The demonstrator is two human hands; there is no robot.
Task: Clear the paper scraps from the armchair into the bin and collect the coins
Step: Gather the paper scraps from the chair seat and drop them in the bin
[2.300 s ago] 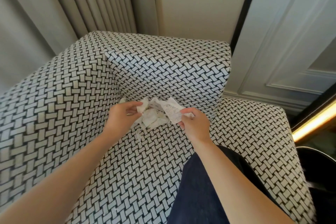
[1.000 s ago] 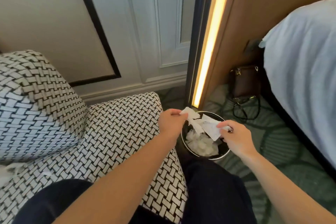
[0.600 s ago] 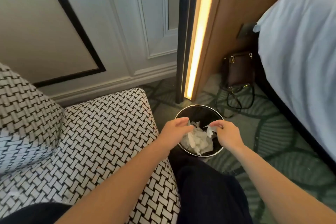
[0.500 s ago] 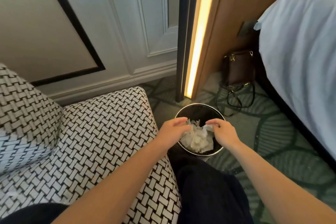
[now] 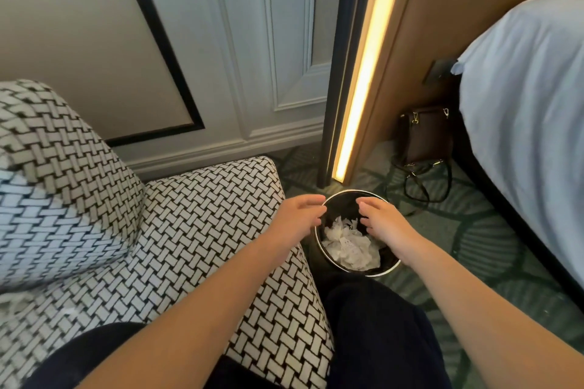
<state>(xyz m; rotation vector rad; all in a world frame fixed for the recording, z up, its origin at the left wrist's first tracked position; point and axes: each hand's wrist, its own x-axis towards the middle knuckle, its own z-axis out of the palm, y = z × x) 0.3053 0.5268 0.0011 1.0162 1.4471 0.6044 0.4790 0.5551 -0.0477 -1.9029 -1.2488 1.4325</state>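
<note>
Hands: two, empty, over one bin (image 5: 389,268).

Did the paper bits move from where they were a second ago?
Yes. The paper scraps fell from above the bin down inside it; the left hand and right hand hover empty.

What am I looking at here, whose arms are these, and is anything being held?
No machine: a person's two bare arms, filmed by a camera worn on their head, looking down. The left hand and right hand hover over a round black bin with a shiny rim, fingers relaxed, holding nothing. Crumpled white paper scraps lie inside it. Left of the bin is the black-and-white woven-pattern armchair. A brown handbag sits on the green carpet beside a pale bed. No coins show.
</note>
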